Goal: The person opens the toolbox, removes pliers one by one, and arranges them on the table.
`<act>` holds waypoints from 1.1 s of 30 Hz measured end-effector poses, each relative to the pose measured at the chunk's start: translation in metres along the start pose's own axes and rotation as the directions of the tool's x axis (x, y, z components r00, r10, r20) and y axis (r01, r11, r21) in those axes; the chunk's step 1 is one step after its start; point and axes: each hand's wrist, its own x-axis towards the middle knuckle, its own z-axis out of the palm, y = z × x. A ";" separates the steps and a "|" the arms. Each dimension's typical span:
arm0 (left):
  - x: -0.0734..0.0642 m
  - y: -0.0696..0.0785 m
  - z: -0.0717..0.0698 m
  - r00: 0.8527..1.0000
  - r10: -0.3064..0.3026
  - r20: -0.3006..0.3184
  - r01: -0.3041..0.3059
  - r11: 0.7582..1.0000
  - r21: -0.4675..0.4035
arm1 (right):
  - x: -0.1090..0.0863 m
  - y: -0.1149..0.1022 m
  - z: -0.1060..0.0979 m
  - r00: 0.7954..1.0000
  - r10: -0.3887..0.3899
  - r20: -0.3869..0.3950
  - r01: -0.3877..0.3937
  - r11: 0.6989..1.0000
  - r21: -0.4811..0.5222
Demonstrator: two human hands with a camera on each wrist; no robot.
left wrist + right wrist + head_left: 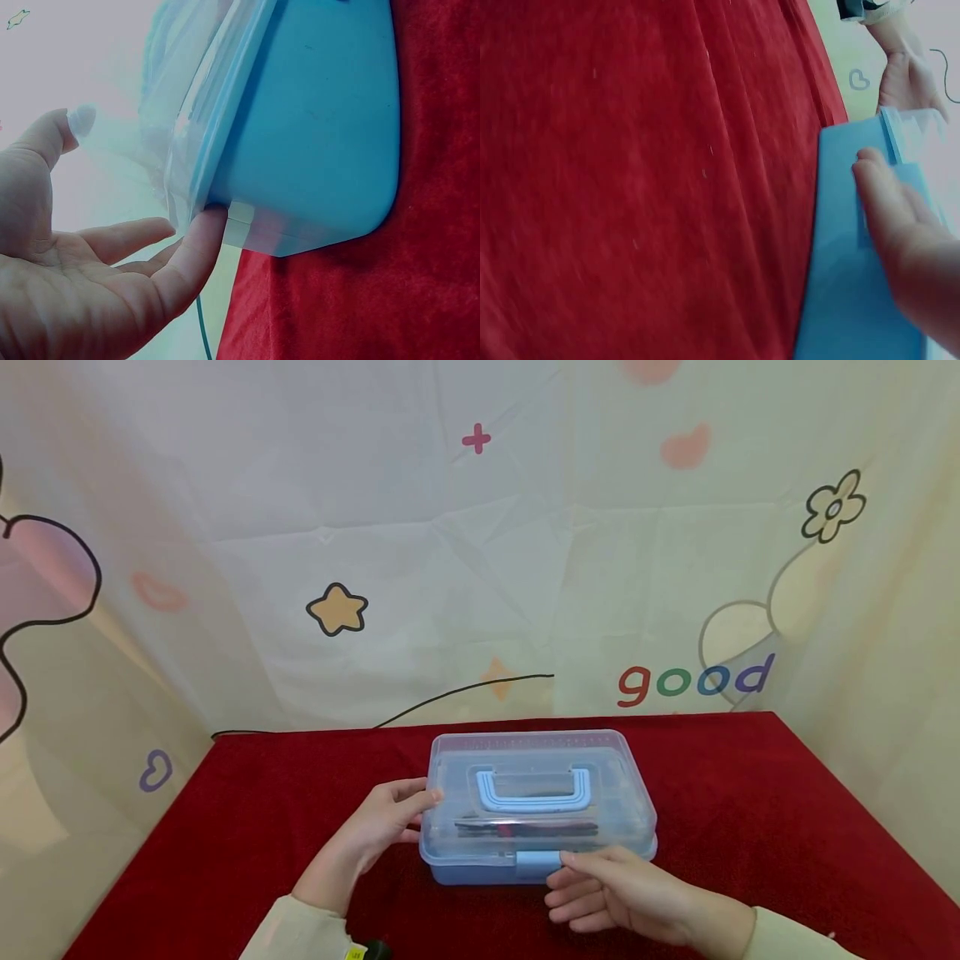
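Observation:
A plastic storage box (480, 874) with a blue base stands lid-down on the cloth. Its clear lid (615, 806) carries a light-blue handle (536, 803), folded toward the front. Dark, thin items with a bit of red show blurrily through the lid. My left hand (382, 818) holds the box's left side, thumb on the lid; in the left wrist view a fingertip (210, 225) touches under the lid's rim. At the front, my right hand (626, 893) has its thumb against the right end of the blue latch (534, 862). Its other fingers extend loosely in front of the base.
A red cloth (262, 827) covers the table under the box. Behind it hangs a pale curtain (420, 585) printed with a star, hearts, a flower and the word "good". A dark strap with a yellow tag (356, 952) shows by the left sleeve.

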 end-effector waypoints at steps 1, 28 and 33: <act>0.000 0.000 0.000 1.000 0.002 0.000 -0.002 1.000 -0.001 | 0.001 0.001 0.002 1.000 0.016 -0.020 -0.016 1.000 0.004; 0.000 -0.003 0.000 1.000 0.019 0.013 -0.019 1.000 -0.023 | 0.017 0.027 0.025 0.963 0.104 -0.250 -0.027 0.956 0.293; 0.000 -0.002 0.000 1.000 0.014 0.004 -0.014 1.000 -0.014 | 0.019 0.025 0.028 0.953 0.110 -0.282 -0.024 0.956 0.294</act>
